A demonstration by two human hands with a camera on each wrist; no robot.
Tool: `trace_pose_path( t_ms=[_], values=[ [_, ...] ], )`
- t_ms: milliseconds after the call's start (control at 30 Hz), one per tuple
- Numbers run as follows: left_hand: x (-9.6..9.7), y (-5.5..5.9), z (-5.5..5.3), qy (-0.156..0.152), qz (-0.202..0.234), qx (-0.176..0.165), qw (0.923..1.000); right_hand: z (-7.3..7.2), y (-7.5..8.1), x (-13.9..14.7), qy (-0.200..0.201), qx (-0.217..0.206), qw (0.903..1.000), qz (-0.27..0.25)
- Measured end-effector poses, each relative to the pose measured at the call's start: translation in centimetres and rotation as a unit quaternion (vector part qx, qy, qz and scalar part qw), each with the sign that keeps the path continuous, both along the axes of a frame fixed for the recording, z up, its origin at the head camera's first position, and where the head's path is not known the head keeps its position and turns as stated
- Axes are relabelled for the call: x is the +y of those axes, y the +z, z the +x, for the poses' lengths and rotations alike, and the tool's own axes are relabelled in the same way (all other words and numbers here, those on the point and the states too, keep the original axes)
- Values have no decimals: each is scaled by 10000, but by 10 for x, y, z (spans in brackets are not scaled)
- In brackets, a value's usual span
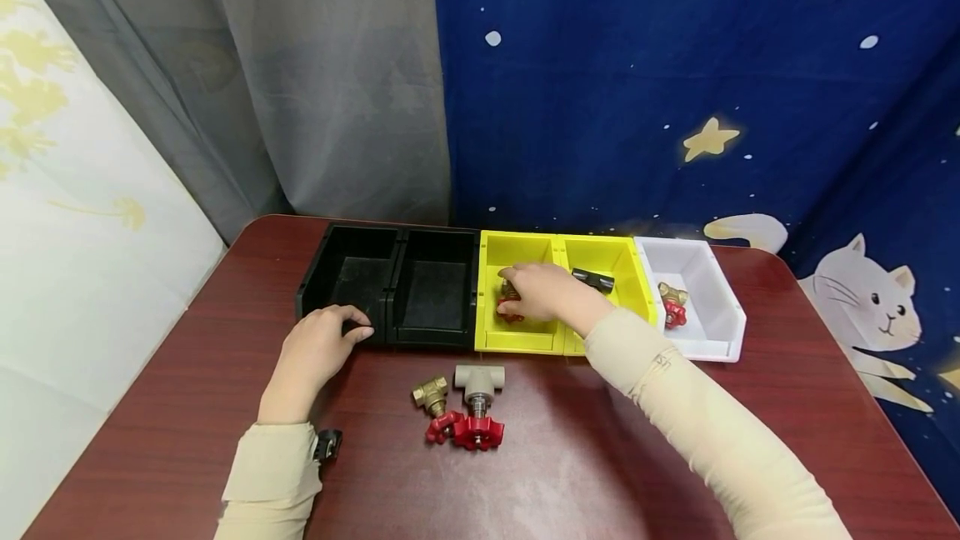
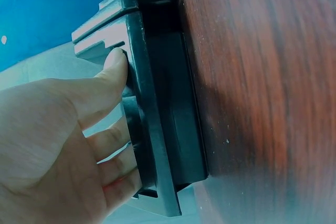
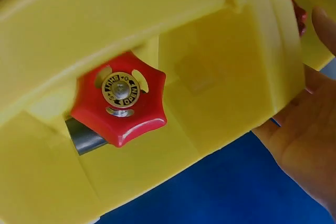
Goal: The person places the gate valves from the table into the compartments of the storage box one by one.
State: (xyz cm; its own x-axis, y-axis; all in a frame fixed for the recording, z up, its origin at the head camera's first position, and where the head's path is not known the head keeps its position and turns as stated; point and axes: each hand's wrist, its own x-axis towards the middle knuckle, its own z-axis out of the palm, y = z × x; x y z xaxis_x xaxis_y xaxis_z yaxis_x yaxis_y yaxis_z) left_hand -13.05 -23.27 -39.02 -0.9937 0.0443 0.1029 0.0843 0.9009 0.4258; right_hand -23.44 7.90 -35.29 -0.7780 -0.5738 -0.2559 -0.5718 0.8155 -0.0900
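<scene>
My right hand (image 1: 543, 290) reaches into the left yellow bin (image 1: 520, 342), thumb and forefinger spread around a brass valve with a red handwheel (image 1: 510, 311). In the right wrist view a gap shows between the thumb (image 3: 325, 30) and that red wheel (image 3: 298, 14); the other fingers are mostly hidden by the bin wall. At the front of the leftmost black bin (image 1: 341, 307), my left hand (image 1: 318, 344) rests on the rim. Its thumb (image 2: 116, 64) touches the edge in the left wrist view, with the other fingers partly behind the rim.
A brass valve (image 1: 431, 397) and a grey tee valve (image 1: 479, 386), both red-wheeled, lie on the table before the bins. A black-bodied valve (image 1: 592, 280) lies in the right yellow bin, another brass valve (image 1: 672, 298) in the white bin (image 1: 720, 348). Curtains hang behind.
</scene>
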Motion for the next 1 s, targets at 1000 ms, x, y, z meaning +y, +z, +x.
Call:
trace_pose_path(
  t_ms=[1000],
  values=[
    [1,-1,1,-73,-9,21,10000,78,18,76,506,1848,9616,-1964]
  ],
)
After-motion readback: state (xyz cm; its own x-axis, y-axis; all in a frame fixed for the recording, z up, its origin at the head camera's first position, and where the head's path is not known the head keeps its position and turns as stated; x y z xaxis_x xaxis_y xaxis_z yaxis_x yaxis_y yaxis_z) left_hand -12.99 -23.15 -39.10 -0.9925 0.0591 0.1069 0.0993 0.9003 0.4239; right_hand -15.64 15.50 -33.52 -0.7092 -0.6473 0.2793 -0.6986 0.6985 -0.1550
